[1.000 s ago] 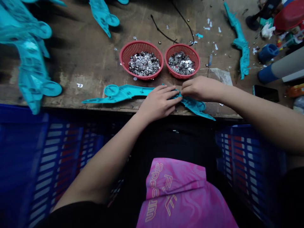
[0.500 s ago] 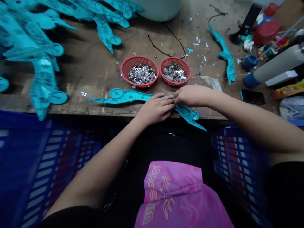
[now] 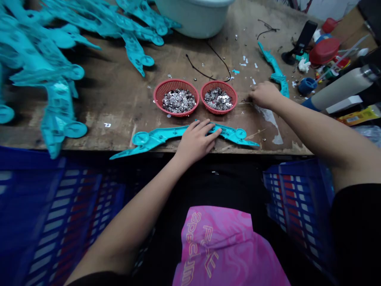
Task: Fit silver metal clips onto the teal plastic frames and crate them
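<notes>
A long turquoise plastic part point(image 3: 154, 138), curved like a bow with a round disc near each end, lies along the table's front edge. My left hand point(image 3: 196, 140) rests on the middle of it with its fingers spread. Farther right, my right hand point(image 3: 264, 95) is on the tabletop, fingers curled down over a small screwdriver that is almost wholly hidden by them. Between the hands and beyond the part stand two red plastic baskets, a larger one point(image 3: 159, 94) and a smaller one point(image 3: 204, 93), both holding many small shiny metal pieces.
Many turquoise parts point(image 3: 61, 103) are heaped at the left. A pale tub point(image 3: 196, 20) stands at the back. Another turquoise part point(image 3: 271, 59), a phone stand point(image 3: 306, 37) and a bottle point(image 3: 342, 89) are at the right. Blue crates point(image 3: 56, 206) flank my lap.
My right hand has left the turquoise part and moved right and away from me, to where the screwdriver lay. The part has turned and lies straighter along the edge; my left hand stays on it.
</notes>
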Demonstrator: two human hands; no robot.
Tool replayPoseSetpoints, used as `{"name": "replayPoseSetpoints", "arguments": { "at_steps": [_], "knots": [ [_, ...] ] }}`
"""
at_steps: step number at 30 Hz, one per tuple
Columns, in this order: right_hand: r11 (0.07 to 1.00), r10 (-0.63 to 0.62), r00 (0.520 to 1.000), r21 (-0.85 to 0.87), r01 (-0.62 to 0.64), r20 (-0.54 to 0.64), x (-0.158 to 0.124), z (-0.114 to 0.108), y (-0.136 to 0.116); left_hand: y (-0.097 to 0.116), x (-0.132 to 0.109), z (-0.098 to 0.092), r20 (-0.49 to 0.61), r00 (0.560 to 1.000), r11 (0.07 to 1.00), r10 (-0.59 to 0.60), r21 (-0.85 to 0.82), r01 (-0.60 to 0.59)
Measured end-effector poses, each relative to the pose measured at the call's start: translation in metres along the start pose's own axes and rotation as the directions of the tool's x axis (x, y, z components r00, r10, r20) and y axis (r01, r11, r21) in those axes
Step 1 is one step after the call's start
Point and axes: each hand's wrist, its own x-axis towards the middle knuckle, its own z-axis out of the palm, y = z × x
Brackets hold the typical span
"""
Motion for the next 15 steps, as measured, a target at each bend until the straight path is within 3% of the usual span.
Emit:
{"name": "replayPoseSetpoints", "arguments": {
  "at_steps": [2, 4, 8, 11, 15],
  "knots": [
    [0.971, 0.124, 0.989, -0.216, -0.103, 0.084, -0.010, -0.014, -0.006, 0.001, -0.003, 0.003, -0.016, 0.999, 0.999, -0.037, -0.010, 0.037],
    [0.940, 0.183, 0.974, -0.315, -0.133, 0.133, -0.026, -0.034, -0.024, 0.000, -0.006, 0.005, -0.013, 0.998, 0.998, -0.053, -0.034, 0.053],
    [0.990, -0.061, 0.994, -0.123, 0.072, 0.090, -0.066, -0.059, -0.093, -0.003, -0.009, 0.007, -0.031, 0.999, 0.999, -0.040, -0.032, 0.039],
    [0.989, -0.146, 0.986, -0.025, 0.148, 0.086, -0.083, -0.050, -0.139, -0.003, -0.010, 0.009, -0.097, 0.993, 0.997, -0.063, -0.051, 0.058],
    [0.989, -0.139, 0.989, -0.040, 0.141, 0.058, -0.086, -0.032, -0.157, 0.000, -0.007, 0.007, -0.134, 0.985, 0.992, -0.112, -0.070, 0.103]
  ]
}}
